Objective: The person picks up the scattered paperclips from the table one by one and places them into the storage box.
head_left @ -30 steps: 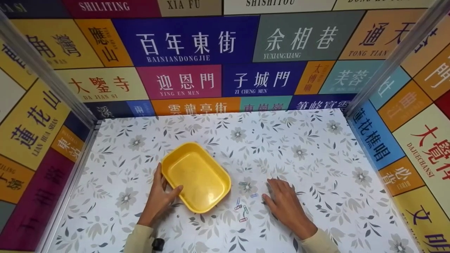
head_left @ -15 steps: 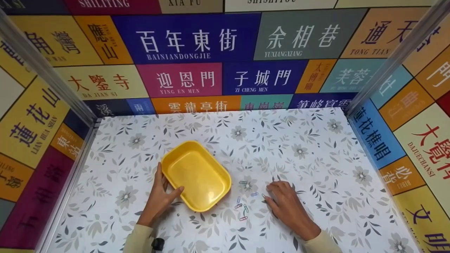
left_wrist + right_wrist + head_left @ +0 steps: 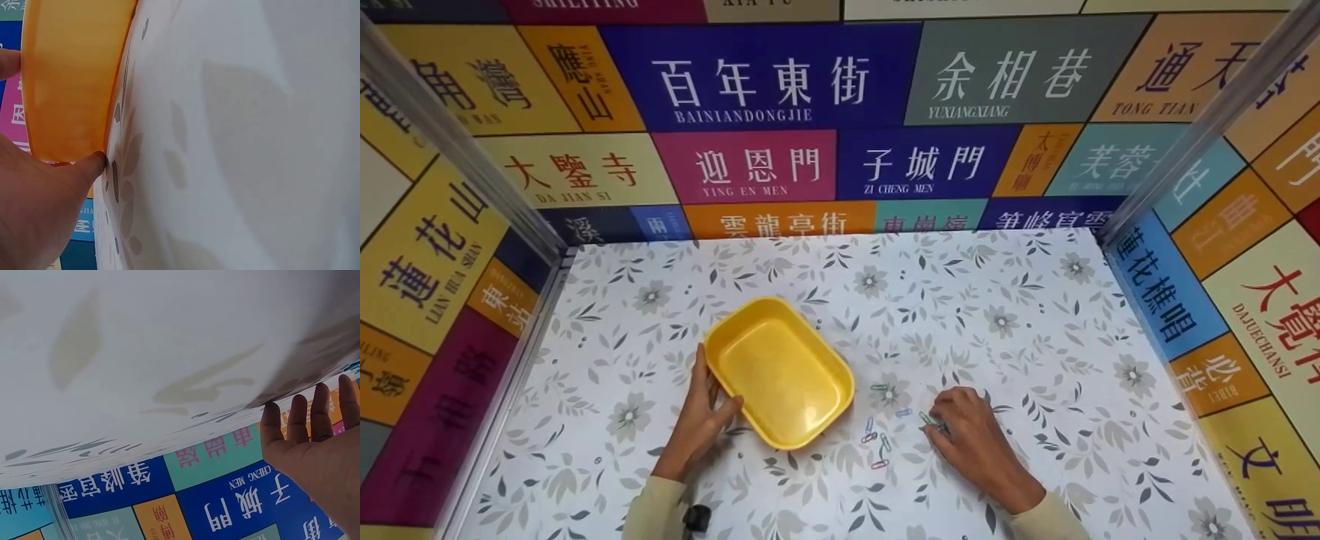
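From the head view, my left hand (image 3: 701,420) grips the near-left rim of the empty tray (image 3: 778,373). My right hand (image 3: 971,435) pinches a clip (image 3: 931,421), mostly hidden by my fingers; other clips (image 3: 877,442) lie between. Bare floral table (image 3: 1020,315) stretches beyond. One wall sign (image 3: 742,90) reads BAINIANDONGJIE. My left wrist view is blurred: thumb against tray (image 3: 73,84). My right wrist view shows straight fingers (image 3: 312,416), no clip visible.
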### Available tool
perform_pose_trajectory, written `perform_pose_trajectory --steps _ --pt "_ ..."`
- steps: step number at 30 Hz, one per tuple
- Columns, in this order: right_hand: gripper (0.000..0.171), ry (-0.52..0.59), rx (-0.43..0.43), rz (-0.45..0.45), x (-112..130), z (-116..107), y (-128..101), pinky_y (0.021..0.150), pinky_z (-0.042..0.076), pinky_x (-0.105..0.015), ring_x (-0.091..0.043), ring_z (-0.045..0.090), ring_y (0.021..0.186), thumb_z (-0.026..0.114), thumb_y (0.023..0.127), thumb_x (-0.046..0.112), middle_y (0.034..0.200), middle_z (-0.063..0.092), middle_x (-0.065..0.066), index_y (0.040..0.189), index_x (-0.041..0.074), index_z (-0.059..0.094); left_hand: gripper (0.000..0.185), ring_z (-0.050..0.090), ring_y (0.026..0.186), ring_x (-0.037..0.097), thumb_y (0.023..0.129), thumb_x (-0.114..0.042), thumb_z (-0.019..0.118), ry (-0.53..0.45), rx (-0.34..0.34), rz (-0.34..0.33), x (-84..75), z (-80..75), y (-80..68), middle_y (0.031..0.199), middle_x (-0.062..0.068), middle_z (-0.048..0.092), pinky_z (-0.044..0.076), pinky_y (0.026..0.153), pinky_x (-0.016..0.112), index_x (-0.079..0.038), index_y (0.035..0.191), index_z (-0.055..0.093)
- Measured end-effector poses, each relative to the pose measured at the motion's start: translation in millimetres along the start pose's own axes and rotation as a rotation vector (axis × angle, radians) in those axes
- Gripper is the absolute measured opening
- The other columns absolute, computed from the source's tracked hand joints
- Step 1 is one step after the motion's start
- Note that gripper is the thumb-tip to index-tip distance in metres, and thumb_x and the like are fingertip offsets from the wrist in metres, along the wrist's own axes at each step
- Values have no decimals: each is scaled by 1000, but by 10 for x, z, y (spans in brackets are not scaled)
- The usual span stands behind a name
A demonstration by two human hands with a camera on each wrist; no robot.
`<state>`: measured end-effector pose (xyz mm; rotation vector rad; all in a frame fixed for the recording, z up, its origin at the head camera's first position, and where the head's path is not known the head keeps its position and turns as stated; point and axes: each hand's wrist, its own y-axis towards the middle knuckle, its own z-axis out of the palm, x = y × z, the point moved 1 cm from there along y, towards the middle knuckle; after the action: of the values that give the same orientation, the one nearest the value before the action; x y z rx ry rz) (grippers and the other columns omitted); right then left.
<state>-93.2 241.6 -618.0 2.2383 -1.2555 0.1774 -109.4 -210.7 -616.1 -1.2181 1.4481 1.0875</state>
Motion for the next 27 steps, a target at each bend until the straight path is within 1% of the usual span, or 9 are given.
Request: perform_pose_trajectory --steps 4,8,12,15,20,23,27 --pt "21 3 9 8 2 2 -10 90 54 -54 -28 61 109 96 85 10 113 68 -8 97 10 79 107 5 168 48 107 3 66 -30 4 2 12 -4 -4 183 23 -10 22 122 7 -2 173 -19" --pt "21 0 7 0 -2 3 -13 91 54 -55 -29 61 110 96 85 10 113 67 -8 97 9 79 109 14 167 47 107 0 68 -34 -5 -28 12 -14 -19 184 21 -6 26 124 14 -5 174 -17" --pt "18 1 10 -32 -15 -17 -23 90 54 -54 -29 61 111 95 87 11 114 68 -9 96 9 79 110 18 167 43 107 -6 72 -22 -24 -74 4 -16 -33 185 18 -2 27 130 31 -9 176 -14" --pt "17 12 34 -51 -32 -59 -39 93 53 -52 -28 61 112 94 88 12 116 68 -9 95 9 78 111 21 167 42 106 -6 73 -34 -29 -94 -6 -12 -30 185 16 -1 27 131 43 -11 176 -13" --pt "16 42 100 -50 -78 -117 -73 99 50 -44 -24 60 117 91 90 8 121 67 -8 99 8 78 112 23 166 42 105 -6 74 -49 -38 -109 -11 -13 -33 185 14 -1 28 132 46 -12 177 -12" --pt "19 79 100 -70 -118 -124 -78 101 47 -41 -25 59 118 91 88 4 123 66 -9 101 7 78 111 23 166 42 105 -5 74 -49 -46 -117 -12 -20 -33 185 14 -2 28 132 46 -12 177 -11" --pt "23 174 81 -109 -195 -130 -72 102 45 -36 -27 60 117 91 85 -2 123 67 -10 103 8 79 111 24 166 41 105 -5 74 -50 -52 -122 -5 -25 -29 185 14 0 29 132 47 -13 177 -10"
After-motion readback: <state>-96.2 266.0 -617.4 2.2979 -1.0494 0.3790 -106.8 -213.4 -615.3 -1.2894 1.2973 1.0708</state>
